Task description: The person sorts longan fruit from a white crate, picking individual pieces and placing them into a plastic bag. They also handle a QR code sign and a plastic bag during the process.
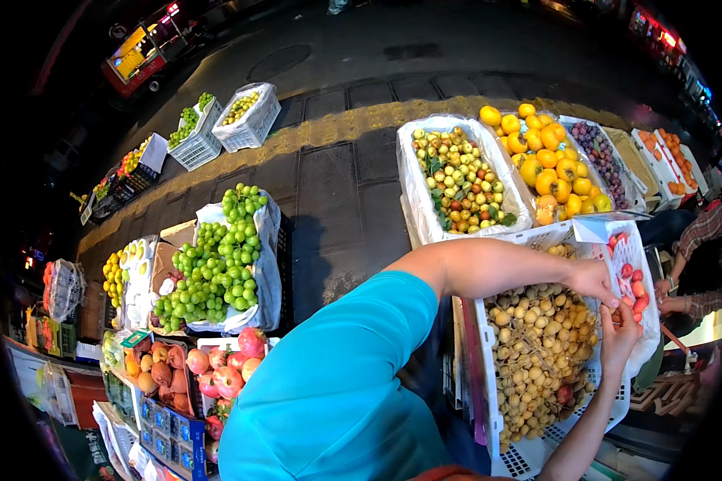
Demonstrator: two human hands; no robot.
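Note:
My bare left forearm reaches from a teal sleeve across a white crate (491, 377) of brown longans (529, 361). My left hand (592, 280) has its fingers closed and meeting those of my right hand (618, 337), which comes up from the lower right with its fingers also bent together. What they pinch is too small to make out. Both are at the edge of a white basket (648, 345) holding red oblong fruit (635, 284), just right of the longans.
Crates of jujubes (465, 184), persimmons (549, 168) and purple fruit (598, 152) stand beyond. Green grapes (217, 264) and pomegranates (229, 377) are on my left. Another person's hands (670, 303) show at right. A dark paved street (337, 56) runs behind, with a cart (136, 60).

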